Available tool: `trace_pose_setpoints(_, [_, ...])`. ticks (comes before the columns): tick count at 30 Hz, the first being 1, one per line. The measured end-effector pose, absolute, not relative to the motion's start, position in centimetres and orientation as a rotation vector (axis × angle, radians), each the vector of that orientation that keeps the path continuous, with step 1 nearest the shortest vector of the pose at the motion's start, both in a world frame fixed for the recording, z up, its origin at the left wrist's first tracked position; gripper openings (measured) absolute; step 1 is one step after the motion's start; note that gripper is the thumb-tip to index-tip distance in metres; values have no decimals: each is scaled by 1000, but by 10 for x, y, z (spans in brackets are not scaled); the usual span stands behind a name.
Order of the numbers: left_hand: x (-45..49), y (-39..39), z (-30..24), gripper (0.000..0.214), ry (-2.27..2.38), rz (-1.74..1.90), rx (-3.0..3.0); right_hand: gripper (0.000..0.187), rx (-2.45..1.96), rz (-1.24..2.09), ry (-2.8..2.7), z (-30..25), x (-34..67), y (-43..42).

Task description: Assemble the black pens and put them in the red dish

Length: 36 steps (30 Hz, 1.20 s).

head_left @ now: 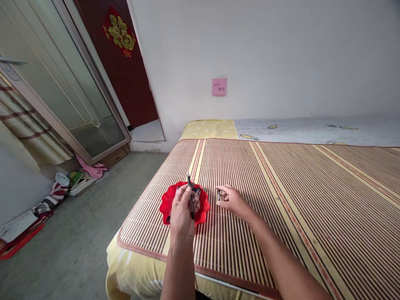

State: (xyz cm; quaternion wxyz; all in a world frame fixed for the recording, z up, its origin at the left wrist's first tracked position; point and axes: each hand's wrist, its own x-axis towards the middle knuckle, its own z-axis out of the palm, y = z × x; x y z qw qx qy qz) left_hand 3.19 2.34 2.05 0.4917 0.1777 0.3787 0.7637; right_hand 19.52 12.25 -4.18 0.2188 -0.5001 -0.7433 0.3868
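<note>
A red scalloped plate [167, 202] lies on the striped bamboo mat [281, 187] near the bed's front left corner, with several dark pens in it. My left hand [181, 210] hovers over the plate, fingers closed round a dark pen [190, 189] that points up and away from me. My right hand [233, 201] rests on the mat just right of the plate, pinching a small dark pen cap [218, 195] between thumb and fingers.
The bed fills the right side, its yellow sheet [209, 129] showing at the far end and front edge. A pink note [219, 86] is stuck on the white wall. Clothes and papers [62, 187] lie on the floor at the left, below a glass door.
</note>
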Motion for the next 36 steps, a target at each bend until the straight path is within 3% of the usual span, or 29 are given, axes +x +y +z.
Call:
trace_pose_setpoints(5, [31, 23, 21, 42, 918, 1856, 420, 73, -949, 1490, -1643, -32, 219, 113])
trace_pose_setpoints(12, [34, 24, 21, 42, 916, 1862, 421, 58, -696, 1604, -1348, -35, 232, 101])
trace_pose_setpoints(16, [35, 24, 22, 42, 919, 1847, 436, 66, -875, 1465, -1542, -40, 223, 112])
trace_pose_setpoints(23, [36, 24, 23, 42, 916, 1851, 420, 60, -1173, 832, -2093, -51, 208, 131])
trace_pose_setpoints(36, [39, 24, 24, 44, 946, 1812, 428, 64, -1389, 614, -2378, -33, 191, 127])
